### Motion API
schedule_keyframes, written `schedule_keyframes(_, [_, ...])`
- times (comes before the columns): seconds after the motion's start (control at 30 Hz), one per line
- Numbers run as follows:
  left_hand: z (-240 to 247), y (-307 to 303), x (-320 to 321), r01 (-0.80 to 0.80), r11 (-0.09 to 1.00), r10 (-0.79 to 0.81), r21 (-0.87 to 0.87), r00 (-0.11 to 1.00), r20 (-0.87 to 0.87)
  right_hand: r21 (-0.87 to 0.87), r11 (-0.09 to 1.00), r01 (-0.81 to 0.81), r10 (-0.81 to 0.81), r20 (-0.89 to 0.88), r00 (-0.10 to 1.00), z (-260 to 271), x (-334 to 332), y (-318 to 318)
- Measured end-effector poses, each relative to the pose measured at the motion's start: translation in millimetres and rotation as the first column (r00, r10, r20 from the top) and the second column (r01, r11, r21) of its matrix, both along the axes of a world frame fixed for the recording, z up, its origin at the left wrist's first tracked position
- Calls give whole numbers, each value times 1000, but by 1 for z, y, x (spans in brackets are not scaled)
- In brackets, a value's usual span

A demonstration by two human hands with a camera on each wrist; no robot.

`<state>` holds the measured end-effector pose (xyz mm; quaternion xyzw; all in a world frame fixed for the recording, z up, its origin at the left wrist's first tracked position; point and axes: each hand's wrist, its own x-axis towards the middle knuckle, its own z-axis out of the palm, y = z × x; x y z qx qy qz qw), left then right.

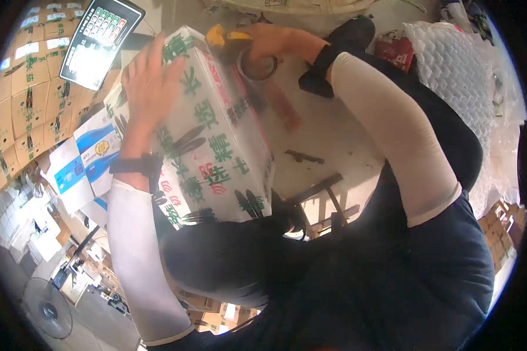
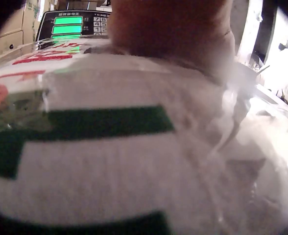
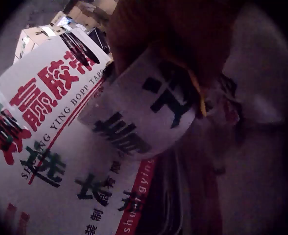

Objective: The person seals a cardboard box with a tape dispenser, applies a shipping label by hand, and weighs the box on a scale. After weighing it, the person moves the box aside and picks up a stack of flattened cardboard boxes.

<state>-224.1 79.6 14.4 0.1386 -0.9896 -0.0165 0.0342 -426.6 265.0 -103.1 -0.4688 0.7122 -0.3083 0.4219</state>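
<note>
A white carton (image 1: 199,134) with green and red print, strips of printed clear tape over it, stands tilted in front of me. My left hand (image 1: 149,79) rests on its upper face with the fingers spread; in the left wrist view that hand (image 2: 173,29) lies over the taped surface. Beyond the carton's far right edge, my right hand (image 1: 269,44) grips a tape dispenser (image 1: 238,35) with yellow parts. In the right wrist view the dispenser's roll of green-printed tape (image 3: 144,103) is right beside the carton's red-lettered side (image 3: 51,98), below the right hand (image 3: 173,34).
A scale display (image 1: 102,41) stands behind the carton on the left, near stacked brown cartons (image 1: 29,99). A blue-and-white carton (image 1: 85,158) is left of my forearm. Bubble wrap (image 1: 451,88) hangs at the right, and a fan (image 1: 48,310) stands at lower left.
</note>
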Motion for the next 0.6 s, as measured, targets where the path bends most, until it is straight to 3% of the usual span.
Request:
schedule_keyframes(0.2, [2,1,-2,9,1000,-9,22,1000,-6,-7,994,-105,105,-37,994,10,-13,-10])
schedule_keyframes(0.3, [2,5,-2,-12,1000,12,-3,1000,28,91,991,-98,103,-46,994,4,-4,-19])
schedule_keyframes(0.33, [0,3,-1,-11,1000,11,-15,1000,14,145,986,-82,103,-146,984,-9,6,-23])
schedule_keyframes(0.4, [-3,2,1,2,1000,-4,-29,999,-43,-53,995,-85,81,-77,994,-17,16,-1])
schedule_keyframes(0.43, [-4,2,-2,7,999,-9,-34,999,-52,-57,995,-81,75,-87,993,-7,15,6])
schedule_keyframes(0.53, [3,4,-3,-52,998,53,-28,998,34,101,967,-235,241,-51,969,12,4,-1])
schedule_keyframes(0.6, [2,2,-1,-24,999,26,-45,998,56,70,972,-224,229,-85,970,5,6,-2])
